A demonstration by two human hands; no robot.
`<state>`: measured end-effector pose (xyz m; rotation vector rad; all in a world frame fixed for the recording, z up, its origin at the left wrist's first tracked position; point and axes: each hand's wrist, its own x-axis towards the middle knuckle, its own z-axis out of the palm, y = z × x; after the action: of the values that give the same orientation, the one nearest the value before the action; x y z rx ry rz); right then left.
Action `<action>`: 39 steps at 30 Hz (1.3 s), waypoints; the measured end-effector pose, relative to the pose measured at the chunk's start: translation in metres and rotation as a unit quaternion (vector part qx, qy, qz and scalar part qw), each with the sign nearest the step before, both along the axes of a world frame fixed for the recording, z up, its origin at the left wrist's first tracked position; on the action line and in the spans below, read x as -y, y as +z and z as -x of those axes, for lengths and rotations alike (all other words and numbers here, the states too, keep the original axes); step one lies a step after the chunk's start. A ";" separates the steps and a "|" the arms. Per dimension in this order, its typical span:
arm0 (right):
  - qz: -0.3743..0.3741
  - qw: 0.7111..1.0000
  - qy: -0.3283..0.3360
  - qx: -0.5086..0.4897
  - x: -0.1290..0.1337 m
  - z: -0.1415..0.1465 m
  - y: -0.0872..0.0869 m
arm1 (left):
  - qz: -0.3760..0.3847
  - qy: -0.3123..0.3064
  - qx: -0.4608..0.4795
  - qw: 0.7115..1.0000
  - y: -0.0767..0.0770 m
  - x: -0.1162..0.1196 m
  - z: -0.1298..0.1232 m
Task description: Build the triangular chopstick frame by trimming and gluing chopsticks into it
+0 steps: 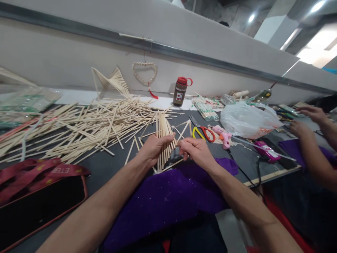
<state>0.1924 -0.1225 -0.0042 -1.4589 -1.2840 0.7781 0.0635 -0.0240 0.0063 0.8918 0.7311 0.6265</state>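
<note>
"How were the hands set?"

"The left hand (154, 149) was closed round the fan of sticks (163, 131), its thumb laid across the slats. The right hand (195, 151) had its thumb and forefinger pinched together on the fan's right edge, the other fingers curled under. Which stick end sat in that pinch, I couldn't tell."

"And the fan, which way did it run?"

"Its long axis ran away from the body, towards the wall (210, 77), with the slats splayed and slightly twisted. It lay between the hands, more within the left one's grasp; the right met it only from the side, at the edge nearest to it."

"What was under and around them?"

"Purple cloth (168, 200) on the near side, and a few joined sticks (183, 130) just beyond the right fingertips. Further right were the scissors (207, 134), then the pink glue gun (223, 135), nearer the right hand than the left."

"On the other side?"

"The heap of loose sticks (97, 126) spread out to the left, and the bottle (179, 93) stood upright beyond the fan, near the wall."
</note>
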 end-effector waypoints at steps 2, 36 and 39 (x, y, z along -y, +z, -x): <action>-0.007 1.000 -0.001 -0.001 0.000 0.000 0.000 | 0.000 -0.002 0.004 1.000 -0.001 0.000 0.000; -0.157 0.977 -0.080 0.121 0.013 -0.029 0.003 | -0.050 -0.112 -0.082 0.989 0.001 -0.021 0.011; -0.121 0.988 -0.090 0.020 0.004 -0.042 0.011 | -0.057 -0.114 -0.088 0.988 0.002 -0.021 0.010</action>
<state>0.2339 -0.1261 0.0072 -1.3747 -1.2115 0.4589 0.0533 -0.0034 0.0088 1.1280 0.7437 0.3926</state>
